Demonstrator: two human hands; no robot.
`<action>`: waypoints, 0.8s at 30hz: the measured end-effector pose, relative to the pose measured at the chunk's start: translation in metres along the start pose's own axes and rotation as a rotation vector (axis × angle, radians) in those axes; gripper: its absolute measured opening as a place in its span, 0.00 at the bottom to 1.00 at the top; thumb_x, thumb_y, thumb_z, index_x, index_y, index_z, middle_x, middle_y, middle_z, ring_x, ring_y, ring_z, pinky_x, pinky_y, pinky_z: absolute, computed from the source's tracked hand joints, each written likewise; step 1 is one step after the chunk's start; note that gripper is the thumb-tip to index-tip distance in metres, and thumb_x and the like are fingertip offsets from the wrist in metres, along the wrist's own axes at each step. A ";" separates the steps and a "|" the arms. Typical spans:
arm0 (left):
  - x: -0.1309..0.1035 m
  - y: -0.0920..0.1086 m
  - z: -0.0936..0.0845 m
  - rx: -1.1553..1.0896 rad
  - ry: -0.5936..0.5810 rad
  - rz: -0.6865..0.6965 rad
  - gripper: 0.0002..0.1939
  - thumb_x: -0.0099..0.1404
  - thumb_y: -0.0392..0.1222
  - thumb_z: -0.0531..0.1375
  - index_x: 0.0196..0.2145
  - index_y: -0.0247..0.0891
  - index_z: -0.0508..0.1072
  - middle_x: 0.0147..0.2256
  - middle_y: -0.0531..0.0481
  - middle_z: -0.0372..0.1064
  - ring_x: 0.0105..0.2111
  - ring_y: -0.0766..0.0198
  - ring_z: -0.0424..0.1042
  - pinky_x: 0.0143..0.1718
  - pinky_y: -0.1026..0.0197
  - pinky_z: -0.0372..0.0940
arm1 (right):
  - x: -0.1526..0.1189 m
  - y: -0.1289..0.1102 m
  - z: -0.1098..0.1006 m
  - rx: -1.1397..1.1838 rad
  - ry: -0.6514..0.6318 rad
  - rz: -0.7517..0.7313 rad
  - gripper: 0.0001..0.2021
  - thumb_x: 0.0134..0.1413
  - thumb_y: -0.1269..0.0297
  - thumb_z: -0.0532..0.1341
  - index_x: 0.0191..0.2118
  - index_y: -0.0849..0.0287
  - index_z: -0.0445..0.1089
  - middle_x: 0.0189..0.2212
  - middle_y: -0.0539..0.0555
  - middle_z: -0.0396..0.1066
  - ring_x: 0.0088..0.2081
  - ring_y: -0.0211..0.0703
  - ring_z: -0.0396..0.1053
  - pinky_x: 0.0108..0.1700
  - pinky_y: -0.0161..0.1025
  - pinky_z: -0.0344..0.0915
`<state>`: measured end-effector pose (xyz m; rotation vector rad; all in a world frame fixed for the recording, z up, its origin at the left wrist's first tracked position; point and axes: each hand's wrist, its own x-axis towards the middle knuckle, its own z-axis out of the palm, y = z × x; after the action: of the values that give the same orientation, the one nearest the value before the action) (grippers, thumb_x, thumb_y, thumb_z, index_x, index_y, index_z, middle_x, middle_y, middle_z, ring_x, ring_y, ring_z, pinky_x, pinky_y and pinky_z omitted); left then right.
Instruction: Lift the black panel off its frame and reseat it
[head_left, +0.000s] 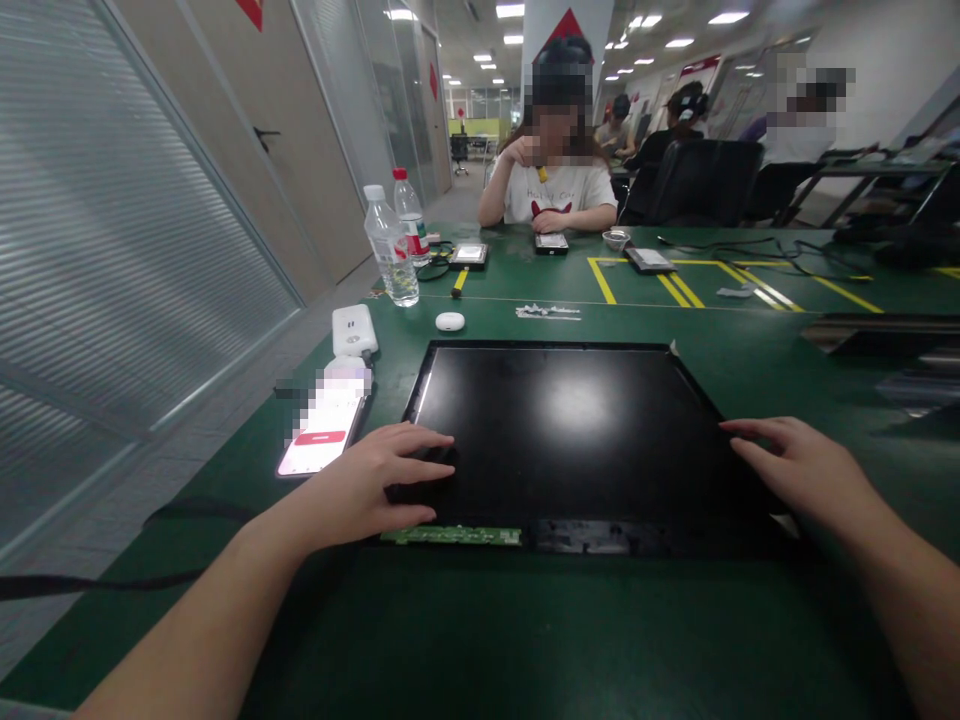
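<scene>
A black display panel [562, 440] lies flat on the green table in front of me, light glaring off its surface. Along its near edge, at the left, runs a narrow green circuit board [457, 536]. My left hand [390, 475] rests over the panel's left edge, fingers spread and holding nothing. At the right edge is my right hand [787, 455], its fingers stretched towards the frame, slightly apart, with nothing in them. Small pale tabs stick out at the panel's far right and near right corners.
Left of the panel lie a lit phone [326, 420] and a white power bank [354, 330]. Beyond are a white case [450, 322], two bottles [394, 250], metal strips [549, 313] and several drives. A person [559, 180] sits opposite.
</scene>
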<state>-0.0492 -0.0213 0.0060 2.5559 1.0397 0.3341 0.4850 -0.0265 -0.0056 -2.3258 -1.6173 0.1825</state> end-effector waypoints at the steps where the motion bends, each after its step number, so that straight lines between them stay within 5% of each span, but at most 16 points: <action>1: 0.000 -0.001 0.000 0.004 0.004 0.000 0.25 0.68 0.47 0.74 0.62 0.56 0.84 0.68 0.44 0.75 0.66 0.40 0.74 0.70 0.34 0.67 | 0.000 0.000 0.000 -0.022 -0.016 0.002 0.26 0.49 0.49 0.56 0.44 0.54 0.86 0.47 0.64 0.80 0.40 0.61 0.77 0.47 0.56 0.75; 5: -0.002 -0.005 0.003 0.029 0.030 -0.053 0.29 0.66 0.50 0.75 0.64 0.56 0.82 0.70 0.42 0.72 0.69 0.36 0.70 0.73 0.27 0.60 | -0.001 0.003 0.003 -0.070 -0.047 -0.056 0.28 0.53 0.50 0.55 0.48 0.57 0.87 0.48 0.66 0.81 0.44 0.63 0.79 0.50 0.57 0.76; 12: -0.003 -0.001 0.003 -0.065 -0.004 -0.193 0.37 0.65 0.53 0.75 0.70 0.56 0.76 0.76 0.41 0.62 0.72 0.35 0.67 0.69 0.33 0.68 | 0.002 0.006 0.009 -0.051 -0.043 -0.085 0.24 0.53 0.54 0.57 0.46 0.57 0.86 0.49 0.66 0.82 0.49 0.65 0.80 0.55 0.59 0.76; 24: -0.003 -0.004 0.008 -0.058 0.029 -0.123 0.32 0.65 0.52 0.74 0.66 0.55 0.80 0.74 0.42 0.65 0.70 0.37 0.70 0.68 0.36 0.71 | 0.005 0.005 -0.001 0.234 -0.147 0.115 0.22 0.41 0.60 0.61 0.43 0.54 0.85 0.34 0.58 0.84 0.31 0.56 0.79 0.34 0.47 0.73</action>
<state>-0.0513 -0.0222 -0.0030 2.4298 1.1738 0.3631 0.4918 -0.0237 -0.0061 -2.2681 -1.4380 0.5493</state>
